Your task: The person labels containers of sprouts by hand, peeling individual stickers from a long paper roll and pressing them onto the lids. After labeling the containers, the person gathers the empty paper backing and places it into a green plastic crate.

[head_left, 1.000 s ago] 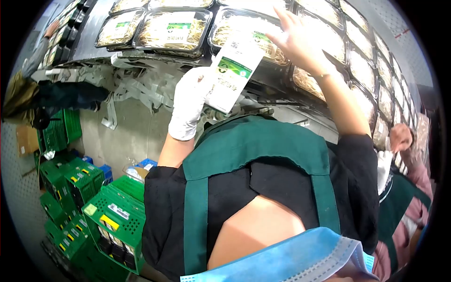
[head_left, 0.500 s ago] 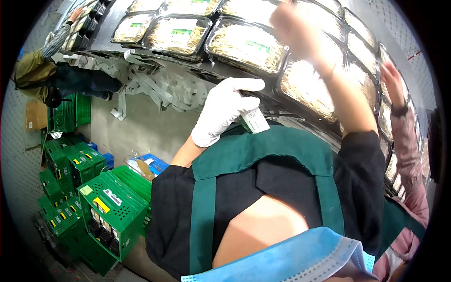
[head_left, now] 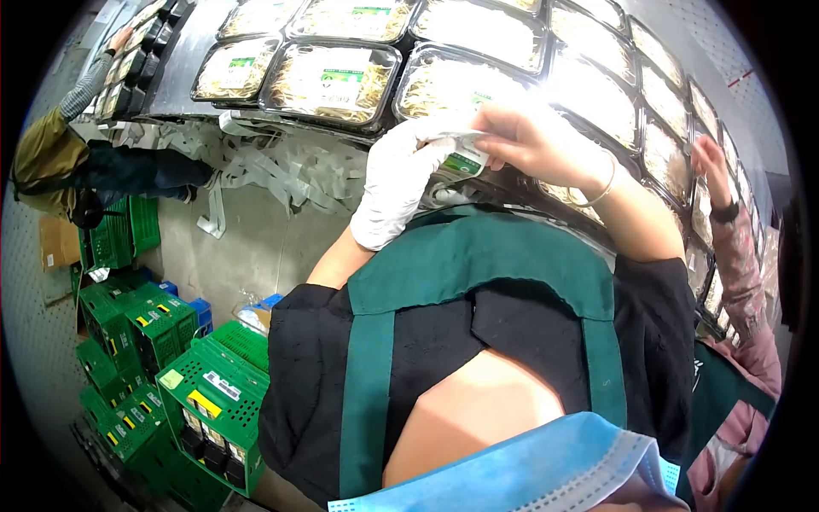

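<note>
My left hand [head_left: 394, 183], in a white glove, is closed around green-and-white stick-on labels [head_left: 467, 162] in front of my apron. My bare right hand [head_left: 546, 149], with a bracelet at the wrist, meets it there, thumb and fingers pinched at the labels' edge. Just beyond both hands stands a clear-lidded tray of what look like bean sprouts [head_left: 431, 85]. To its left, a similar tray [head_left: 333, 85] carries a green-and-white label on its lid.
More packed trays [head_left: 597, 94] cover the bench to the right. Discarded white strips [head_left: 290, 171] hang and lie below its edge. Green crates [head_left: 213, 401] are stacked at lower left. A co-worker's hand [head_left: 715, 171] is over trays at right; another person [head_left: 60, 154] works at far left.
My right hand has come down from over the trays to the labels at my left hand. My left hand has turned and risen slightly. The view has shifted a little.
</note>
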`<state>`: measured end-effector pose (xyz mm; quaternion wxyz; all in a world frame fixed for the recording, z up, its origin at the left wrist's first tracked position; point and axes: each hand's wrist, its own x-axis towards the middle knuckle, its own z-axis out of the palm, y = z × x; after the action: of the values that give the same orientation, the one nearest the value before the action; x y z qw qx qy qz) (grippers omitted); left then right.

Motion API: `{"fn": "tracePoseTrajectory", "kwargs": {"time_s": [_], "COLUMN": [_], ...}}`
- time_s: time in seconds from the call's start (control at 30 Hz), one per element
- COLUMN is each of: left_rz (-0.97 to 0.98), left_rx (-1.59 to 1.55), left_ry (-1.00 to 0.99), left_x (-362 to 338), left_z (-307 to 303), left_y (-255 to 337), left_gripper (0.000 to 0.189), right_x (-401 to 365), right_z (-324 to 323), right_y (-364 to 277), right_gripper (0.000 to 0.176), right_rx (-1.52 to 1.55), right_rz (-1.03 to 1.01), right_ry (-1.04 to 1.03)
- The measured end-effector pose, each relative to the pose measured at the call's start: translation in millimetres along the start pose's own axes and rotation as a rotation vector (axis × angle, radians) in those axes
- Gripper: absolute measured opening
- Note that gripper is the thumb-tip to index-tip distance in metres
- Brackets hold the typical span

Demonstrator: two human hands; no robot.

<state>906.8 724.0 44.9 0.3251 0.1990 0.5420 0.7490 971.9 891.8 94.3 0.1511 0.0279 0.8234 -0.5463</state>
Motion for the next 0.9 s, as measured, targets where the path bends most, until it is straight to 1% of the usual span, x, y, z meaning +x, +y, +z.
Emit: {"fn": "tracePoseTrajectory", "kwargs": {"time_s": [0.03,0.07,0.1,0.13,0.2,0.23,0.27,0.3,0.33,0.37,0.4,0.47,0.5,0.53,0.57,0.6,0.67,0.7,0.73,0.77,0.8,0.83,0.9], "left_rz": [-0.002,0.138,0.282,0.287,0.185,0.060,0.063,0.009,-0.043,-0.026,-0.025,-0.029,-0.032,-0.042,-0.048,-0.044,-0.098,-0.215,-0.212,-0.016,0.182,0.248,0.223], "left_rx": [-0.005,0.282,0.568,0.563,0.347,0.382,0.379,0.215,0.053,0.046,0.045,-0.078,-0.083,-0.071,-0.058,-0.058,0.065,0.131,0.133,0.295,0.454,0.341,0.389], "left_ry": [-0.011,-0.074,-0.135,-0.143,-0.211,-0.123,-0.120,-0.066,-0.013,0.041,0.046,0.065,0.077,0.150,0.220,0.223,0.167,0.087,0.087,0.040,-0.008,0.127,0.098], "left_x": [2,6,10,12,12,11,12,13,14,14,13,8,8,8,8,10,8,4,6,11,14,17,15], "left_z": [-9,-18,-23,-20,-10,-9,-12,-21,-30,-35,-38,-39,-35,-28,-21,-17,-7,-11,-12,-13,-13,0,9], "left_y": [-4,-11,-17,-15,-8,-5,-8,-15,-22,-26,-29,-28,-28,-24,-19,-15,-8,-2,-4,-8,-10,-9,6], "left_gripper": [0.026,0.023,0.020,0.020,0.018,0.016,0.016,0.016,0.016,0.019,0.019,0.022,0.022,0.025,0.028,0.028,0.031,0.033,0.033,0.032,0.031,0.027,0.023], "right_x": [-1,-2,-4,-1,15,28,46,68,85,90,92,92,90,84,66,45,20,11,5,2,0,0,0], "right_z": [3,6,4,-5,-39,-67,-98,-118,-126,-123,-120,-108,-101,-91,-74,-57,-38,-26,-18,-14,-13,-8,-8], "right_y": [2,2,-3,-5,1,7,16,41,62,67,73,78,81,81,58,29,10,5,2,0,-2,-1,0], "right_gripper": [0.015,0.016,0.017,0.017,0.016,0.016,0.015,0.030,0.045,0.045,0.046,0.049,0.051,0.052,0.051,0.050,0.037,0.030,0.023,0.016,0.016,0.014,0.012], "right_rx": [-0.250,-0.506,-0.511,-0.518,-0.728,-0.690,-0.655,-0.559,-0.462,-0.461,-0.613,-0.915,-1.068,-1.217,-0.821,-0.434,-0.422,-0.451,-0.480,-0.530,-0.524,-0.475,-0.428], "right_rz": [-0.148,-0.297,-0.296,-0.291,-0.158,-0.198,-0.241,-0.144,-0.048,-0.052,-0.069,-0.103,-0.124,-0.140,-0.075,-0.017,-0.314,-0.311,-0.307,-0.454,-0.485,-0.459,-0.437], "right_ry": [0.139,0.276,0.300,0.307,0.568,0.597,0.623,0.569,0.516,0.512,0.598,0.759,0.833,0.906,0.730,0.550,0.152,0.189,0.226,0.257,0.243,0.266,0.289]}}
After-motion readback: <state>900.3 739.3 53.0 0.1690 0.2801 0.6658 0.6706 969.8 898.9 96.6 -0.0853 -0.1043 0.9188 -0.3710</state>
